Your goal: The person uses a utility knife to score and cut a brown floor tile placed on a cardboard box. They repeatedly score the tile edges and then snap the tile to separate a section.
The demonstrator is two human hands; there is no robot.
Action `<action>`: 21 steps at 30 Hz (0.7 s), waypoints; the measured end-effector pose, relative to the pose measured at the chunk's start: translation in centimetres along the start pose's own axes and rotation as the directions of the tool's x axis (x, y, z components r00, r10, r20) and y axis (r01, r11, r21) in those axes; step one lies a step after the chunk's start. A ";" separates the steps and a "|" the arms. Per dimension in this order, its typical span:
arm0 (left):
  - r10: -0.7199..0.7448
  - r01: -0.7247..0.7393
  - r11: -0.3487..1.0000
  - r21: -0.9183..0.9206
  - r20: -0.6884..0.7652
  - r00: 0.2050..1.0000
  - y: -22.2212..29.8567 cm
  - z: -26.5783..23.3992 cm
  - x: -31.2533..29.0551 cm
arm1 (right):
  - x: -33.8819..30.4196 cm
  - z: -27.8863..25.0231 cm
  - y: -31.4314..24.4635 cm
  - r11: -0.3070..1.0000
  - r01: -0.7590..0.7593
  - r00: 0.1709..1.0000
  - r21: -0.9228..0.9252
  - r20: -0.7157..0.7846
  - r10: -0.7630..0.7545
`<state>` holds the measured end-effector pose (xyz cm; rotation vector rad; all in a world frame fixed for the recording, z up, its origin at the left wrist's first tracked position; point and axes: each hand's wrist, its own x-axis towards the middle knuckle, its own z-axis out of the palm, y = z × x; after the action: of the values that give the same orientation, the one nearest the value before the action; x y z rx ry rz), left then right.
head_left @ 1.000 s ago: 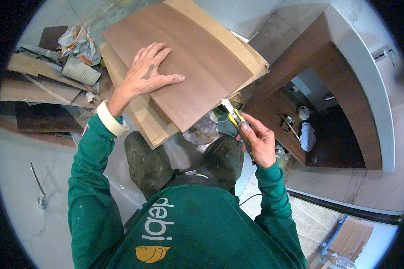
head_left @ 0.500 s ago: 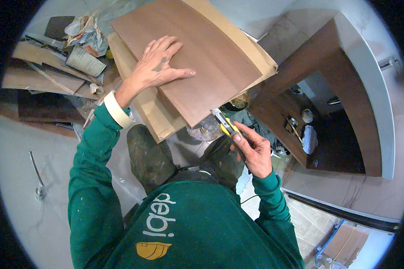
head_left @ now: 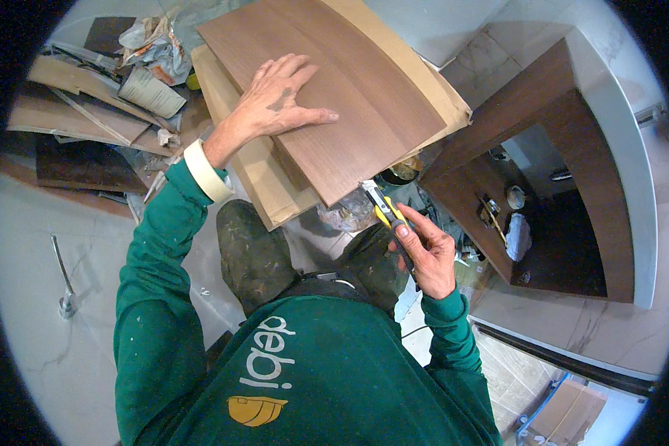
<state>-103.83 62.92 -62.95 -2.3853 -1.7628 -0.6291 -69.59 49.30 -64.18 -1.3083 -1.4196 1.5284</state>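
A brown wood-grain panel lies in front of me on top of cardboard. My left hand rests flat on the panel with the fingers spread and the thumb out to the side. A roll of cream tape circles my left wrist. In my right hand is a yellow and grey utility knife, its front end at the panel's near edge. Whether the blade touches the panel I cannot tell.
To the right stands an open brown cabinet with a pale curved top, small items inside. Wood offcuts and a plastic bag are piled at the far left. A metal pipe fitting sticks out at left.
The whole view has shifted slightly. My left hand stays spread on the panel, and the knife in my right hand remains at its near edge.
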 end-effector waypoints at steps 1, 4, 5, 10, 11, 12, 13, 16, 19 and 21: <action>-0.005 0.004 1.000 0.012 0.008 1.000 0.0 0.0 0.0 | -0.1 0.0 0.0 1.000 -0.024 1.000 -0.011 -0.015 0.023; 0.013 -0.013 1.000 -0.004 -0.009 1.000 0.1 0.1 0.1 | -0.4 0.5 0.2 0.999 -0.008 0.999 0.044 0.049 0.005; 0.012 -0.012 1.000 0.001 -0.005 1.000 0.1 0.1 0.1 | -0.6 0.6 0.2 0.998 -0.039 0.996 0.049 0.076 0.035; 0.015 -0.015 1.000 0.014 0.004 1.000 0.1 0.1 0.2 | -1.2 1.5 0.3 0.995 -0.037 0.991 0.090 0.135 0.024; 0.021 -0.021 1.000 0.011 -0.004 1.000 0.0 0.1 0.1 | -1.3 1.6 0.3 0.995 -0.042 0.989 0.093 0.147 0.028; 0.028 -0.028 1.000 0.008 -0.014 1.000 -0.1 0.2 0.1 | -1.4 1.7 0.3 0.994 -0.046 0.987 0.097 0.159 0.030; 0.025 -0.025 1.000 0.013 -0.010 1.000 -0.2 0.2 0.1 | -1.5 1.7 0.2 0.993 -0.059 0.984 0.101 0.173 0.041; 0.028 -0.028 0.999 -0.021 0.011 1.000 -0.5 0.2 0.2 | -1.6 1.2 -0.1 0.991 -0.045 0.988 0.130 0.152 0.025; 0.013 -0.012 1.000 -0.008 0.050 0.999 -0.4 -0.5 0.3 | -1.9 0.3 -0.8 0.994 0.009 0.996 0.109 0.086 -0.018; 0.050 -0.074 0.978 -0.195 -0.129 0.990 0.4 -1.6 0.1 | -2.3 -0.1 -1.3 0.992 0.061 0.997 0.112 0.031 -0.065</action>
<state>-103.90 62.33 -61.40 -2.4551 -1.6386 -0.9648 -69.05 47.43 -62.36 -1.1657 -1.3635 1.5714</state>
